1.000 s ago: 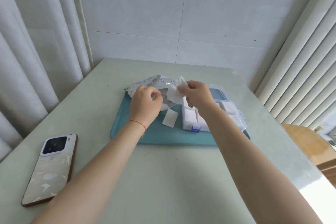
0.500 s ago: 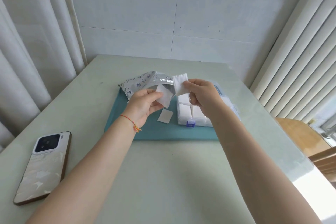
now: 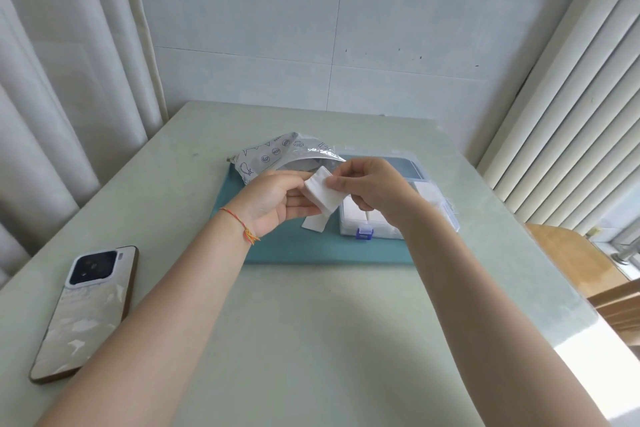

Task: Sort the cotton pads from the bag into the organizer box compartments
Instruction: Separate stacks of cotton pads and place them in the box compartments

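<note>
Pale green table (image 3: pixel 311 340), teal mat (image 3: pixel 329 250). Both hands pinch small stack of white square cotton pads (image 3: pixel 323 191): left hand (image 3: pixel 273 199) supports underneath, right hand (image 3: pixel 372 185) pinches top edge. Clear plastic organizer box (image 3: pixel 450 215) just right of stack, under right hand, nearer it. Printed foil bag (image 3: pixel 277 156) behind.

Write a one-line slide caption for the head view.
Both hands, left hand and right hand, hold a small stack of cotton pads above the mat, beside the organizer box.

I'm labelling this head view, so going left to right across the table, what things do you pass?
Phone → printed bag → left hand → held cotton pads → right hand → organizer box.
</note>
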### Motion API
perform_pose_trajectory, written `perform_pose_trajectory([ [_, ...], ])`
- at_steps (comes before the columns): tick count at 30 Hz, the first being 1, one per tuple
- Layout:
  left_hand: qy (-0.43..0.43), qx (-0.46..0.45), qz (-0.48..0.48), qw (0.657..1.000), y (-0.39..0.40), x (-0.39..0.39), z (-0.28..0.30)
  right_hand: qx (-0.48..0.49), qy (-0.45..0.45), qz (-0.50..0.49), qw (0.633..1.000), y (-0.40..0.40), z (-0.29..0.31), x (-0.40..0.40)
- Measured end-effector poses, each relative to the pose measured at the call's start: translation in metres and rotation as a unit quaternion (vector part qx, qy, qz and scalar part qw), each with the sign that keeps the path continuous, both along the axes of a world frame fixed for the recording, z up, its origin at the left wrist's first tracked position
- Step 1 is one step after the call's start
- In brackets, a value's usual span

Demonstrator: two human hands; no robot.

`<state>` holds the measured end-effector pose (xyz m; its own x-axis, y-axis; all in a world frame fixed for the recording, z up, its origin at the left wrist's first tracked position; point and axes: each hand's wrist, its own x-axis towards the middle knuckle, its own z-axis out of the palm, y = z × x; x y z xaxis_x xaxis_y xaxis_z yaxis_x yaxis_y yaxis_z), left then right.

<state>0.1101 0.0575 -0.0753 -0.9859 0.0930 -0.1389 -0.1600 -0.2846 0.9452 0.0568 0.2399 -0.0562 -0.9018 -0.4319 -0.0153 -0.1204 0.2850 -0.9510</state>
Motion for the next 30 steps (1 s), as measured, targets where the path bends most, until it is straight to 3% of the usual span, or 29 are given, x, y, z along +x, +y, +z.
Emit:
perform_pose_trajectory([
  [8,-0.029,0.042,0.011,0.999,0.0,-0.001,0.0,0.043,0.027,-0.025,0.998,-0.004,0.0,0.002],
  [17,0.026,-0.114,0.024,0.993,-0.008,0.001,-0.01,0.151,0.066,-0.014,0.986,-0.017,0.003,0.007],
  [23,-0.012,-0.074,0.079,0.994,-0.016,0.008,-0.021,0.15,0.089,-0.066,0.982,-0.036,-0.005,0.007],
  [27,-0.028,-0.1,0.15,0.983,-0.022,0.01,-0.03,0.353,0.245,-0.043,0.902,-0.049,-0.018,0.005],
  [30,-0.035,-0.129,0.161,0.978,-0.026,0.01,-0.034,0.491,0.282,0.052,0.822,-0.055,-0.022,0.01],
])
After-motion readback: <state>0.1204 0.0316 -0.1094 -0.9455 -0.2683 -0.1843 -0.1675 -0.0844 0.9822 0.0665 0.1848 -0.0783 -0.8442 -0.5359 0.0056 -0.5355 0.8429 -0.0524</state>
